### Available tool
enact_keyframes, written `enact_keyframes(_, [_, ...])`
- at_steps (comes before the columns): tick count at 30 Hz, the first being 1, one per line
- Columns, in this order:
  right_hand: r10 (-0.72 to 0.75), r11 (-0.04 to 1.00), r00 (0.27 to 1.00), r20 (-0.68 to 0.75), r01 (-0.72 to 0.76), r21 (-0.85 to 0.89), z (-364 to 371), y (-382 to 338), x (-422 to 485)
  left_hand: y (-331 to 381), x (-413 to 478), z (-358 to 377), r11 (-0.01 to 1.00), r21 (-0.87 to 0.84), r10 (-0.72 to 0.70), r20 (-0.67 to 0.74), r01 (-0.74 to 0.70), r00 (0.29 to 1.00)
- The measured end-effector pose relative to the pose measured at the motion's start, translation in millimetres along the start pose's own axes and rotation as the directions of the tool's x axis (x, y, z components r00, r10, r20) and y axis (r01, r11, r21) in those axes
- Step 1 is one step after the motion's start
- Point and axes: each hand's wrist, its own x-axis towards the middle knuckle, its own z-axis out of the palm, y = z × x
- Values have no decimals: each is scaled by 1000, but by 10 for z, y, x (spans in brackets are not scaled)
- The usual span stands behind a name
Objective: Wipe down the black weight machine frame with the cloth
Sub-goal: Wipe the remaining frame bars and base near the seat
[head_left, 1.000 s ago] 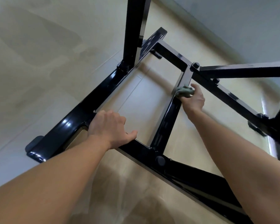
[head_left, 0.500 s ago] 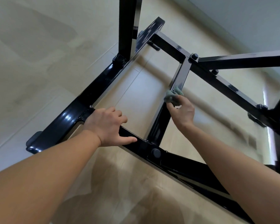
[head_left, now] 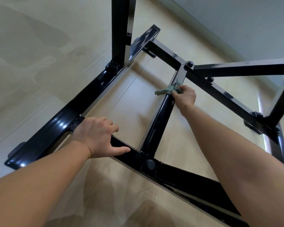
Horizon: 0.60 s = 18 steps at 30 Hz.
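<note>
The right hand (head_left: pixel 185 95) pinches the bunched cloth (head_left: pixel 166 90) against the frame's (head_left: pixel 56 128) crossbar (head_left: pixel 156 125), near its far end. The bar's long axis runs away from the person. The left hand (head_left: pixel 95 135) grips the near rail (head_left: pixel 121 145), fingers curled over it.

Noted pale beige tiled floor (head_left: pixel 39 79), glossy, with thin grout lines (head_left: pixel 87 69) running diagonally. Recorded broad soft shadows (head_left: pixel 105 194) across the near part and a darker smudged patch (head_left: pixel 44 35) at upper left. Found grey-blue wall (head_left: pixel 236 22) at upper right, meeting the floor along a light skirting strip (head_left: pixel 208 35). Logged a narrow bright reflection (head_left: pixel 260 108) at far right.
</note>
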Motion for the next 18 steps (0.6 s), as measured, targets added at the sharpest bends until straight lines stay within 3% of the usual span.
enact_keyframes(7, [-181, 951, 981, 71, 193, -241, -60, 117, -460, 10, -3, -6, 1000, -2, -23, 20, 23, 1000])
enact_keyframes(18, [-295, 887, 923, 249, 361, -287, -123, 34, -1463, 16, 5, -34, 998, 15, -68, 50, 67, 996])
